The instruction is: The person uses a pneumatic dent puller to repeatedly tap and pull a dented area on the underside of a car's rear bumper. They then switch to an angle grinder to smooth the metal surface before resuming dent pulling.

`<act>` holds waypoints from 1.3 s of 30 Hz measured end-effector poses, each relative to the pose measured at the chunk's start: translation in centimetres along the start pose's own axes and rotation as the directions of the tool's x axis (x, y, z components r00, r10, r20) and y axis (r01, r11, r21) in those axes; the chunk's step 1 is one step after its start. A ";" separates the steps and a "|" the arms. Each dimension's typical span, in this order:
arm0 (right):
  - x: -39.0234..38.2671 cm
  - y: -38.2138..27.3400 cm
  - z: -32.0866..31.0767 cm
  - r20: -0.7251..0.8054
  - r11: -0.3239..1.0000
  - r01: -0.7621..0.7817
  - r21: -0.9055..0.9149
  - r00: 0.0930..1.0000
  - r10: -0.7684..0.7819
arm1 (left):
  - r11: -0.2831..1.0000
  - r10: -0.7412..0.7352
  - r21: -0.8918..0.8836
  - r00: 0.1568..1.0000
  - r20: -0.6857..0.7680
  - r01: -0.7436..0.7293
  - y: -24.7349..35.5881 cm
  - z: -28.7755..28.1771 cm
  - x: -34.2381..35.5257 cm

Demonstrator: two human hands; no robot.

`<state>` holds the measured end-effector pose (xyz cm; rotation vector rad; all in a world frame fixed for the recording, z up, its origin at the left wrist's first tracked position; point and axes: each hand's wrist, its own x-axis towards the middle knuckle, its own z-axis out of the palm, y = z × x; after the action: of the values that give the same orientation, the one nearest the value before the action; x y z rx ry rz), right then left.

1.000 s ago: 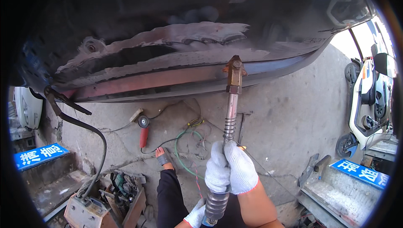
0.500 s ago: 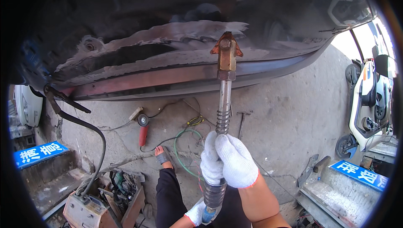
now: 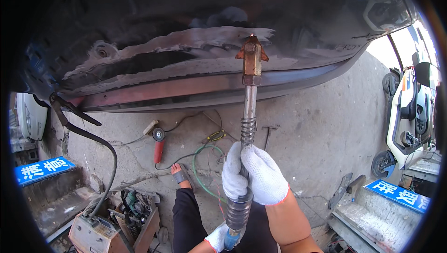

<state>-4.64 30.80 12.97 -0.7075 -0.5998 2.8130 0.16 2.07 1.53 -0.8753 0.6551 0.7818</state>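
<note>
From where I stood, the dark car panel (image 3: pixel 153 1) filled the 12 o'clock side, with an upper stripped band (image 3: pixel 163 42) and a lower stripped band (image 3: pixel 153 73) ground down; a dark strip (image 3: pixel 144 60) between them, toward 10 o'clock, kept its finish. The spring-loaded rod tool (image 3: pixel 249 104) ran from 6 o'clock up to between 12 and 1, its copper tip (image 3: pixel 252 50) at the upper band, apparently touching, with a bright spark (image 3: pixel 252 35) there. The right hand (image 3: pixel 266 176), gloved, was wrapped around the shaft at 5 o'clock; the left hand (image 3: pixel 215 240), partly hidden at 6, was closed about the blue rear end. I judged the stripping largely done and the tip work underway, its extent unclear. No fresh coating covered the bare bands, so refinishing appeared outstanding. A red angle grinder (image 3: pixel 159 151) lay unused at 8 o'clock.
</note>
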 end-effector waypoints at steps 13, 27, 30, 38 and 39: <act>0.1 -1.7 1.6 -0.124 0.859 -0.221 -0.461 0.975 0.185 | 0.996 0.083 0.012 0.996 0.025 -0.084 -0.6 -0.2 -0.5; 1.2 0.3 -0.9 0.241 0.932 -0.200 0.303 0.962 0.129 | 0.999 -0.024 -0.035 1.000 0.015 0.025 -1.1 -3.8 2.4; 2.5 1.4 -1.0 0.365 0.889 -0.187 0.419 0.931 0.023 | 0.983 -0.116 -0.139 0.993 0.014 0.116 -1.2 -4.0 3.4; 1.1 1.1 2.6 -0.297 0.926 0.076 -0.369 0.935 -0.195 | 0.993 0.089 0.081 0.995 -0.050 -0.084 0.4 -4.6 1.4; 1.3 0.7 2.9 -0.285 0.961 0.066 -0.270 0.948 -0.145 | 0.993 0.118 -0.004 0.986 0.121 -0.118 0.4 -5.3 1.4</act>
<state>-7.26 29.57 14.48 -1.0923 -0.9219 2.4807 -0.32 -1.86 -2.26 -0.7849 0.6045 0.9326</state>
